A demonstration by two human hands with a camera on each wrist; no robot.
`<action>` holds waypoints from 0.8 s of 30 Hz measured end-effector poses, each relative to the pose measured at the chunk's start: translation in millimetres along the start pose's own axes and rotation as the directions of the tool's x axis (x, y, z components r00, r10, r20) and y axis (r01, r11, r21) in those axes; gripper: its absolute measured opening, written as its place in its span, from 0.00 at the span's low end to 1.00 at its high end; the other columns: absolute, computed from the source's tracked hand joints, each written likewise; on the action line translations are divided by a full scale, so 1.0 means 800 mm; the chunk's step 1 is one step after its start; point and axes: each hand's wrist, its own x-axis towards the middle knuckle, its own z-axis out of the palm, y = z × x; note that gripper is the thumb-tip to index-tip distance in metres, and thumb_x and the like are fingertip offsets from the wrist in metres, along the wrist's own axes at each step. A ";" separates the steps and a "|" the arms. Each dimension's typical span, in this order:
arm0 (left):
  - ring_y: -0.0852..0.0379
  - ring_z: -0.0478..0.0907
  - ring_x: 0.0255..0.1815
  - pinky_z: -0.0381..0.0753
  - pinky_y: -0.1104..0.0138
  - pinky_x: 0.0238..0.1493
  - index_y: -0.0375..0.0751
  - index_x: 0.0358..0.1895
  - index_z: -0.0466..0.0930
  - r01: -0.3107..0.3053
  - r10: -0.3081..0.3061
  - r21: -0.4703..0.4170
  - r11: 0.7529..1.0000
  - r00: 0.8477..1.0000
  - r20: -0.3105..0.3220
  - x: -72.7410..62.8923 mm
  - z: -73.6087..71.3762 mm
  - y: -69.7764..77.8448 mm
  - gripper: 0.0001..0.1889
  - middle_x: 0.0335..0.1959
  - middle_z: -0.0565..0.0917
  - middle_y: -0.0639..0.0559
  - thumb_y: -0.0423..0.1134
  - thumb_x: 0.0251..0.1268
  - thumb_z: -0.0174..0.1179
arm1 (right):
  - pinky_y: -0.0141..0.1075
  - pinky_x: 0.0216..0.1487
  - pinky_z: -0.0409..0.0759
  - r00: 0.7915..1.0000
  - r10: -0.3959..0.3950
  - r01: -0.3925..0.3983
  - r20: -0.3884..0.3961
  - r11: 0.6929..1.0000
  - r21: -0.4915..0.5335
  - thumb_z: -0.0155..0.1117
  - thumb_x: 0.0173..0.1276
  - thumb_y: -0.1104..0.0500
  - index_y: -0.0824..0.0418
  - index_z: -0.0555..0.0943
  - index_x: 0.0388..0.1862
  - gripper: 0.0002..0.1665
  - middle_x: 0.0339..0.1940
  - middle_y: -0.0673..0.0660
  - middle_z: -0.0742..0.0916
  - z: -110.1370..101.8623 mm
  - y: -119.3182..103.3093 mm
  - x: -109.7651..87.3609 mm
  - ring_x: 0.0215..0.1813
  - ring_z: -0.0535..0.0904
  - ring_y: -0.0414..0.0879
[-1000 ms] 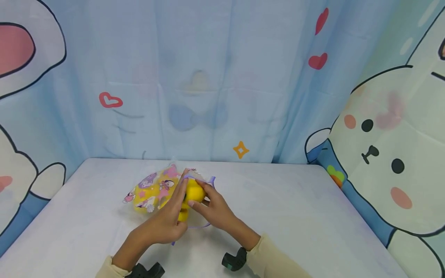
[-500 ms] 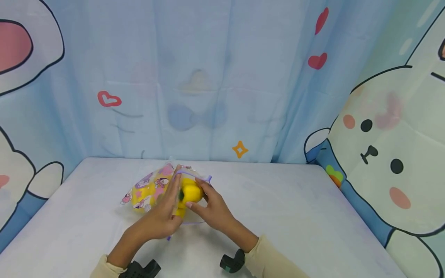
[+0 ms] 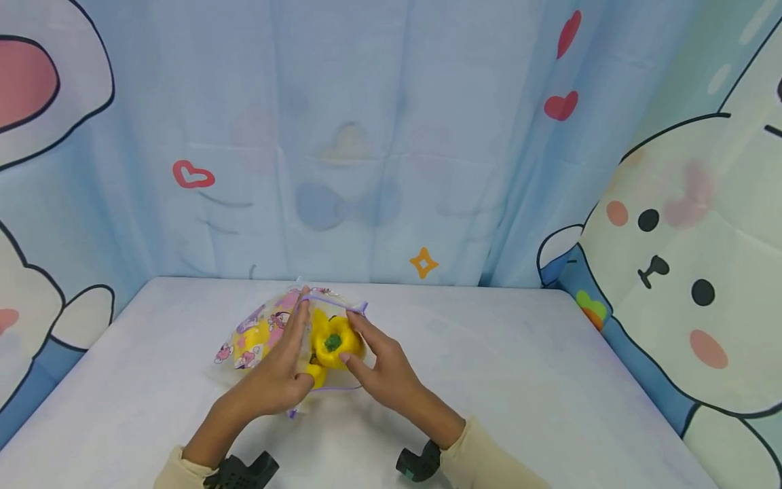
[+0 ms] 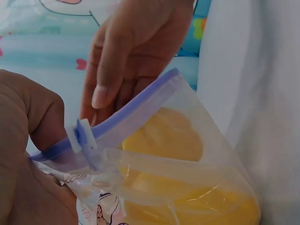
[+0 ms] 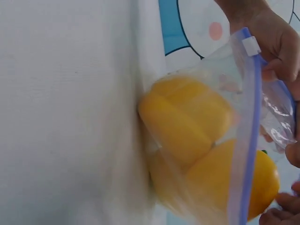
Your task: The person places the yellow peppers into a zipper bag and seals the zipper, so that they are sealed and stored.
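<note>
A clear zip bag (image 3: 259, 333) with a cartoon print and a purple zip edge lies on its side on the table, several yellow bell peppers inside. At its mouth, one yellow bell pepper (image 3: 337, 339) shows its green stem. My right hand (image 3: 387, 370) holds this pepper from the right, thumb in front and fingers behind. My left hand (image 3: 275, 373) grips the bag's rim on the left, its thumb bent over the edge in the right wrist view. A white slider (image 4: 84, 136) sits on the zip (image 4: 136, 103). The left hand hides part of the bag.
The white table (image 3: 519, 380) stretches to both sides and in front of the bag. Behind it hangs a light blue curtain (image 3: 458, 136) with cartoon animals and hearts. Dark wrist cameras (image 3: 421, 463) sit under both wrists.
The yellow bell pepper at the mouth has turned, and its green stem now faces the head camera. My left hand has shifted slightly left with the bag's rim, and the mouth looks wider.
</note>
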 end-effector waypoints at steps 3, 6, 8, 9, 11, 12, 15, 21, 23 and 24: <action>0.44 0.37 0.78 0.45 0.49 0.71 0.41 0.77 0.24 0.015 -0.015 0.001 1.000 1.000 -0.003 0.000 0.000 0.001 0.58 0.78 0.25 0.54 0.23 0.45 0.55 | 0.41 0.63 0.70 0.997 -0.071 0.072 -0.022 0.997 0.034 0.62 0.65 0.72 0.71 0.69 0.67 0.31 0.68 0.61 0.74 -0.008 0.000 0.003 0.69 0.68 0.53; 0.44 0.37 0.78 0.45 0.49 0.71 0.41 0.77 0.24 0.018 -0.018 0.001 1.000 1.000 -0.006 0.000 0.000 0.000 0.58 0.78 0.25 0.54 0.23 0.46 0.55 | 0.45 0.58 0.75 0.995 -0.098 0.098 -0.002 0.991 0.089 0.60 0.64 0.75 0.75 0.74 0.62 0.25 0.63 0.65 0.78 -0.018 0.000 0.006 0.65 0.73 0.57; 0.44 0.36 0.78 0.45 0.48 0.71 0.41 0.77 0.24 0.019 -0.019 0.003 1.000 1.000 -0.004 0.000 0.000 -0.001 0.57 0.78 0.25 0.55 0.23 0.47 0.55 | 0.47 0.55 0.77 0.993 -0.117 0.114 0.018 0.984 0.139 0.59 0.64 0.77 0.78 0.75 0.58 0.22 0.60 0.69 0.79 -0.026 0.000 0.007 0.63 0.75 0.58; 0.44 0.35 0.78 0.46 0.48 0.71 0.41 0.77 0.24 0.017 -0.017 0.006 1.000 1.000 -0.004 0.000 0.000 -0.001 0.57 0.78 0.25 0.54 0.23 0.47 0.54 | 0.47 0.54 0.78 0.992 -0.121 0.115 0.024 0.980 0.165 0.58 0.64 0.78 0.78 0.76 0.56 0.21 0.59 0.69 0.80 -0.030 -0.001 0.008 0.62 0.76 0.58; 0.45 0.34 0.78 0.46 0.48 0.71 0.41 0.77 0.24 0.018 -0.018 0.006 1.000 1.000 -0.004 0.000 0.000 -0.002 0.58 0.78 0.25 0.54 0.23 0.46 0.55 | 0.47 0.53 0.79 0.990 -0.142 0.137 0.010 0.972 0.192 0.58 0.63 0.79 0.79 0.77 0.54 0.19 0.57 0.69 0.81 -0.037 0.001 0.008 0.61 0.77 0.57; 0.46 0.33 0.78 0.46 0.48 0.71 0.42 0.77 0.24 0.018 -0.018 0.010 1.000 1.000 -0.003 0.000 0.001 -0.002 0.58 0.78 0.25 0.54 0.23 0.46 0.55 | 0.46 0.54 0.78 0.988 -0.152 0.152 -0.013 0.968 0.202 0.58 0.63 0.79 0.78 0.77 0.54 0.19 0.57 0.69 0.81 -0.041 0.002 0.008 0.61 0.77 0.56; 0.49 0.31 0.78 0.45 0.49 0.71 0.44 0.77 0.23 0.022 -0.022 0.012 1.000 1.000 0.000 0.000 0.002 -0.001 0.59 0.78 0.25 0.54 0.23 0.45 0.55 | 0.44 0.57 0.76 0.980 -0.172 0.189 -0.098 0.962 0.199 0.59 0.62 0.79 0.77 0.78 0.52 0.18 0.57 0.67 0.82 -0.046 0.010 0.008 0.62 0.76 0.56; 0.52 0.29 0.78 0.42 0.49 0.72 0.47 0.77 0.23 0.037 -0.038 0.024 0.999 0.999 0.018 0.000 0.006 0.000 0.59 0.78 0.26 0.57 0.25 0.46 0.56 | 0.45 0.62 0.71 0.990 -0.070 0.097 -0.120 0.967 0.237 0.59 0.64 0.77 0.76 0.76 0.57 0.21 0.63 0.66 0.78 -0.046 0.030 0.006 0.67 0.71 0.56; 0.53 0.29 0.78 0.42 0.49 0.72 0.46 0.77 0.24 0.042 -0.043 0.032 0.999 0.999 0.026 0.000 0.008 0.000 0.59 0.78 0.26 0.58 0.26 0.46 0.56 | 0.45 0.62 0.70 0.996 -0.010 0.032 -0.089 0.968 0.250 0.58 0.65 0.76 0.74 0.75 0.60 0.23 0.63 0.65 0.78 -0.045 0.032 0.005 0.67 0.71 0.55; 0.53 0.29 0.78 0.42 0.50 0.72 0.46 0.77 0.24 0.040 -0.041 0.031 0.999 0.999 0.030 0.000 0.008 0.001 0.59 0.78 0.26 0.58 0.26 0.46 0.56 | 0.45 0.62 0.71 0.997 0.016 0.003 -0.072 0.966 0.260 0.57 0.66 0.76 0.74 0.75 0.60 0.23 0.63 0.65 0.78 -0.044 0.032 0.005 0.67 0.71 0.56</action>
